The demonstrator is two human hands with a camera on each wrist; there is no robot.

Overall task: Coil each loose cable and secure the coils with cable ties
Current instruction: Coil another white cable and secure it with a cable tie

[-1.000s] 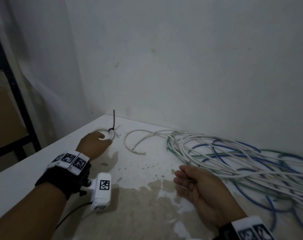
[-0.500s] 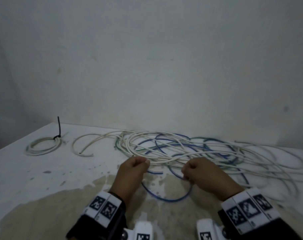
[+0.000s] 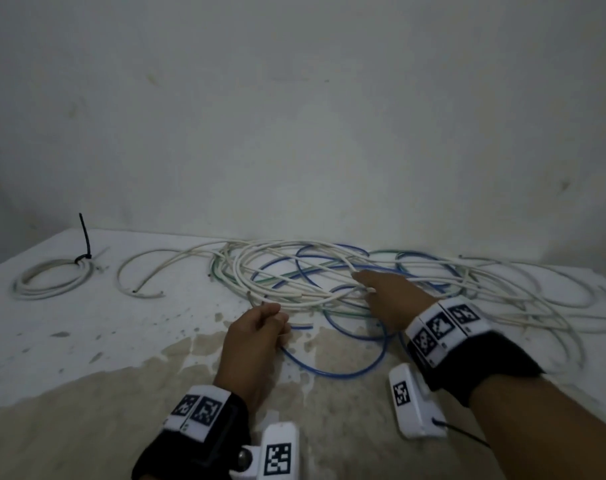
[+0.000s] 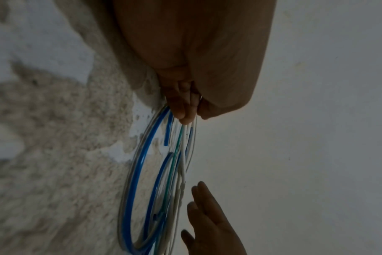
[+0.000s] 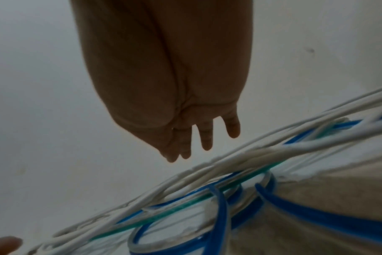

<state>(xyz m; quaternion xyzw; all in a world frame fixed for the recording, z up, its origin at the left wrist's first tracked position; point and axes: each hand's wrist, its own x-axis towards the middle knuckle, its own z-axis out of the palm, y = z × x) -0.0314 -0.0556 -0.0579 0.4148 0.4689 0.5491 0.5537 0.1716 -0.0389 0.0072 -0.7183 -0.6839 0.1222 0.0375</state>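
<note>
Left hand (image 3: 256, 336) clenched around a thin cable at the near edge of the tangle of loose cables (image 3: 329, 278); left wrist view shows fingers (image 4: 181, 110) and thumb pinching white strands, with a blue cable (image 3: 346, 370) looping out just beyond them. Right hand (image 3: 388, 299) released, fingers straight, spread out over the white cables in the middle of the tangle; right wrist view shows fingertips (image 5: 206, 138) above the strands, contact unclear. Tangle spreads ahead of both hands and off to the right across the surface (image 3: 87, 341). Well left of the left hand: a finished white coil (image 3: 52, 278) cinched with a black cable tie (image 3: 85, 237), tail sticking up. A short white cable piece (image 3: 135, 282) lies between that coil and the tangle.
</note>
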